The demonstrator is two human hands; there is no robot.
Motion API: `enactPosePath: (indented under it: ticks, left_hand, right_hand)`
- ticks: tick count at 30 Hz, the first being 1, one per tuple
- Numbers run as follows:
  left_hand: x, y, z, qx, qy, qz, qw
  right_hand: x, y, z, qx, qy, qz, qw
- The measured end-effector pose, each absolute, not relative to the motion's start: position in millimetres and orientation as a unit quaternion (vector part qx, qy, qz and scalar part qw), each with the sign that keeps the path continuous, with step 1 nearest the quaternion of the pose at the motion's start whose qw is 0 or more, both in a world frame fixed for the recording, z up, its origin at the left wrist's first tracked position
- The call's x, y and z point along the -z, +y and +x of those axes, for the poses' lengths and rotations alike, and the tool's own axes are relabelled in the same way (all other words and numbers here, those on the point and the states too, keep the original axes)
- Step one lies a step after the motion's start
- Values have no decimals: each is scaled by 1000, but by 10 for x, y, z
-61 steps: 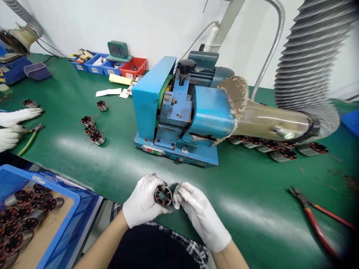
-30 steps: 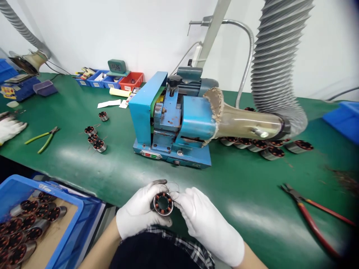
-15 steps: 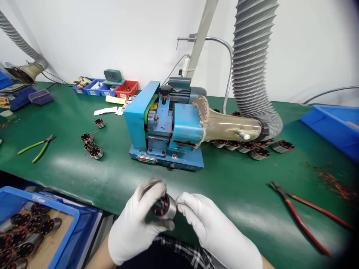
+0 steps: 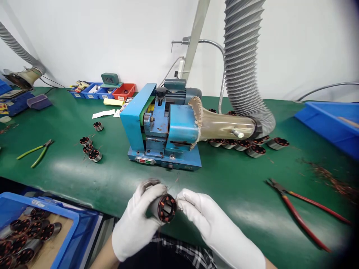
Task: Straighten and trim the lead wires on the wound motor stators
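My left hand (image 4: 140,216), in a white glove, is wrapped round a motor stator (image 4: 167,208). The stator is a metal cylinder with copper windings inside, and its open end faces up toward me. Fine wires stick out by its upper rim. To its right, my gloved right hand (image 4: 196,207) has thumb and fingers pinched together at the rim, on what looks like a thin wire (image 4: 177,181); the pinched part is mostly covered by the fingertips. Both hands are over the front edge of the green bench.
A blue belt machine (image 4: 157,130) with a grey duct hose (image 4: 244,59) stands ahead. Several stators (image 4: 95,155) sit left, more (image 4: 255,151) behind right. Red-handled cutters (image 4: 297,213) lie right, green-handled pliers (image 4: 37,151) left. A blue bin (image 4: 70,233) of stators is lower left.
The stator has turned in my left hand, so its open end now faces me instead of leftward. My right hand stays pinched at its rim. The view has shifted slightly.
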State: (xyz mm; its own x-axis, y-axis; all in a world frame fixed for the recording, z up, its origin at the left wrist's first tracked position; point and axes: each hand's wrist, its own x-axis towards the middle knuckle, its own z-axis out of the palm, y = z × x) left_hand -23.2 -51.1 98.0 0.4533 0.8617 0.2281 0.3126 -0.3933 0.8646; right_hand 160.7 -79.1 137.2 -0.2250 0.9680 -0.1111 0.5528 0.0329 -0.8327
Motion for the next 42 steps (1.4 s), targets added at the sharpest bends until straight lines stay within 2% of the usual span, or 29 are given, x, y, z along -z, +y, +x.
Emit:
enactPosePath:
  ticks: [3, 5, 11, 13, 16, 18, 19, 23, 25, 29, 31, 36, 38, 39, 42]
  left_hand:
    - [-992, -421, -250, -355, 304, 716, 519]
    - [-1018, -396, -252, -367, 278, 714, 527]
    - [-1024, -466, -225, -344, 375, 814, 281]
    - [-1001, -484, -198, -338, 368, 825, 265]
    - [-973, -505, -154, -337, 386, 799, 315]
    - [-929, -516, -139, -357, 429, 755, 344]
    - [-890, -520, -139, -365, 448, 740, 344]
    - [-620, -510, -177, -366, 400, 803, 247]
    - [-473, -490, -192, -363, 364, 832, 209]
    - [-331, -427, -185, -289, 417, 833, 221]
    - [-336, -390, -178, -246, 437, 829, 248]
    - [-389, -320, -199, -202, 436, 828, 290]
    - [-407, -313, -219, -195, 436, 826, 300]
    - [-418, -312, -229, -190, 437, 825, 305]
    - [-456, -312, -250, -174, 446, 819, 317]
  right_hand:
    - [-1354, -759, 1641, -475, -635, -540, 283]
    - [-1310, -749, 1651, -464, -639, -546, 281]
    - [-1220, -733, 1682, -453, -665, -529, 270]
    - [-1193, -746, 1663, -401, -689, -551, 246]
    - [-1150, -781, 1603, -233, -738, -604, 191]
    - [-1118, -786, 1574, -187, -744, -613, 189]
    - [-1094, -778, 1569, -222, -735, -608, 202]
    - [-897, -697, 1600, -552, -611, -521, 224]
    - [-769, -658, 1613, -610, -580, -501, 204]
    - [-656, -621, 1609, -563, -602, -532, 191]
    - [-678, -615, 1626, -500, -645, -553, 167]
    - [-773, -587, 1902, -344, -766, -543, 3]
    - [-832, -574, 2054, -311, -771, -555, -29]
    - [-869, -569, 2107, -300, -770, -563, -21]
    - [-970, -558, 2098, -330, -762, -552, 80]
